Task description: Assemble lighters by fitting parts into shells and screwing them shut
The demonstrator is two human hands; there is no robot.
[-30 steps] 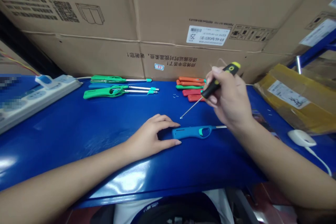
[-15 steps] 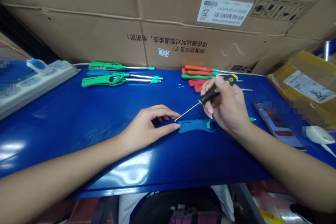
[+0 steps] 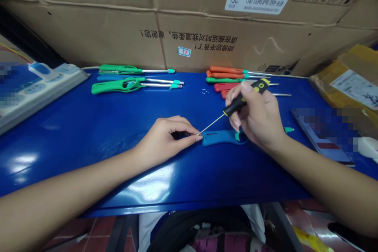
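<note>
A blue long-nosed lighter (image 3: 220, 138) lies flat on the blue table (image 3: 103, 126) in the middle. My right hand (image 3: 260, 120) grips a black and yellow screwdriver (image 3: 243, 97), whose thin shaft slants down to the lighter's left end. My left hand (image 3: 168, 141) rests on the table just left of the lighter, thumb and forefinger pinched together right at the screwdriver's tip. What they pinch is too small to make out.
Green and blue lighters (image 3: 130, 82) lie at the back left, orange, red and green ones (image 3: 227, 76) at the back centre. A power strip (image 3: 35, 90) sits far left, a phone (image 3: 321, 134) and a white mouse (image 3: 369, 145) on the right. Cardboard boxes (image 3: 189, 19) wall the back.
The screwdriver's tip came down from above the table to the lighter's left end. My left fingers closed from spread into a pinch at that tip.
</note>
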